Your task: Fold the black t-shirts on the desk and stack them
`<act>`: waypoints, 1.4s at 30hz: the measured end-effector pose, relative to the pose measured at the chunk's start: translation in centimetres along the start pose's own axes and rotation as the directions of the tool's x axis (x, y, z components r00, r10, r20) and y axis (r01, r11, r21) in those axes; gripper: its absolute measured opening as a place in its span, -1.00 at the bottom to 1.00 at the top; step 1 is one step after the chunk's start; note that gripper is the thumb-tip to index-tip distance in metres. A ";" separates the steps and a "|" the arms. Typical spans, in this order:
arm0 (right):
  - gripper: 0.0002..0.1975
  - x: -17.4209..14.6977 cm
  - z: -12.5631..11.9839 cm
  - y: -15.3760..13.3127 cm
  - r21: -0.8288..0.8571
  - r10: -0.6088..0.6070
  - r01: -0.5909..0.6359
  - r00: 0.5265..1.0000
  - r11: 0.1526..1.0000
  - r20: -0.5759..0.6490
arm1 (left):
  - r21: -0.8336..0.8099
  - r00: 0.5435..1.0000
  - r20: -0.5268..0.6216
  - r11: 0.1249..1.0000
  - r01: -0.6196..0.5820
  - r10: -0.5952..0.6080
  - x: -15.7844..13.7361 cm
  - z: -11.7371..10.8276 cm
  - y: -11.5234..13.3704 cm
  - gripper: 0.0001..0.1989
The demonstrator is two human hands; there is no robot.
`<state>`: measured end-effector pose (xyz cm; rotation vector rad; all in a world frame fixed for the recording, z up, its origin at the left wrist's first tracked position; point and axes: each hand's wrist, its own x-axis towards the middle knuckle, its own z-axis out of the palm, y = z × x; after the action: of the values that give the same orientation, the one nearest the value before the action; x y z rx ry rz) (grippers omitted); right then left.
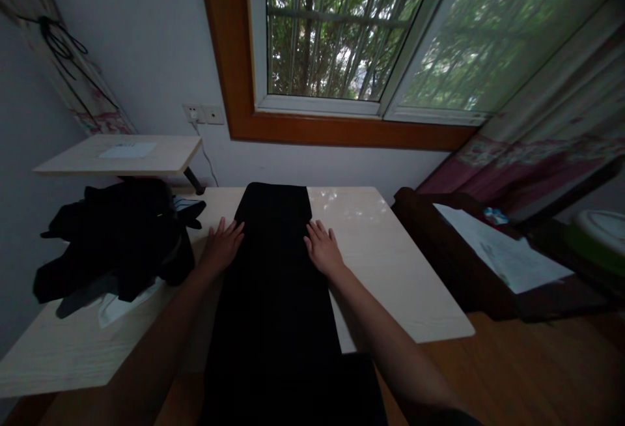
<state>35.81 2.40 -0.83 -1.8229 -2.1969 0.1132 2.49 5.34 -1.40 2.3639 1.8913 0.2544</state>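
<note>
Up the wall behind the left end of the desk [390, 256] hangs a curtain [105, 120], a black cord [49, 28] looped round it. Over the desk's back left corner sits a shelf [178, 152] with a paper [127, 150] flat on top. Below and in front of it, on the desk's left part, lies a heap [122, 237] of black clothes (a bit of grey and white pokes out at the bottom). On the wall behind the desk is a socket [194, 113], a white wire [208, 152] dropping from it.

Next comes the left hand [222, 247], palm down over the desk, its fingers a little apart, their tips at the left edge of the cloth [276, 283]. That cloth, black and long, lies across the middle of the desk from back to front. At its right edge the right hand [326, 250] matches, palm down, fingers slightly spread and gripping nothing.

The window [336, 35] is above the desk's back edge. Past the desk's right side stands a dark cabinet [415, 230] bearing a white sheet [508, 250], with something green [596, 237] farther right (too dim to name).
</note>
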 end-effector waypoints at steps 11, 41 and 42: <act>-0.50 4.5 0.6 0.8 0.095 0.075 -0.068 0.995 0.993 -0.068 | 0.041 0.999 -0.036 0.999 0.019 -0.017 3.2 0.0 0.1 -0.44; -0.48 -7.3 -2.3 -1.1 -0.115 0.136 -0.127 0.988 0.985 0.073 | 0.030 0.985 0.029 0.985 0.172 -0.173 -8.0 -2.8 5.2 -0.51; -0.48 -7.6 -2.4 -1.1 -0.143 0.126 -0.118 0.991 0.983 0.053 | 0.042 0.985 0.027 0.985 0.168 -0.170 -8.1 -2.8 5.2 -0.51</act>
<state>36.65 -5.46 0.50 -2.0562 -2.1827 0.0425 5.23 -3.78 1.79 2.1998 2.0857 0.1668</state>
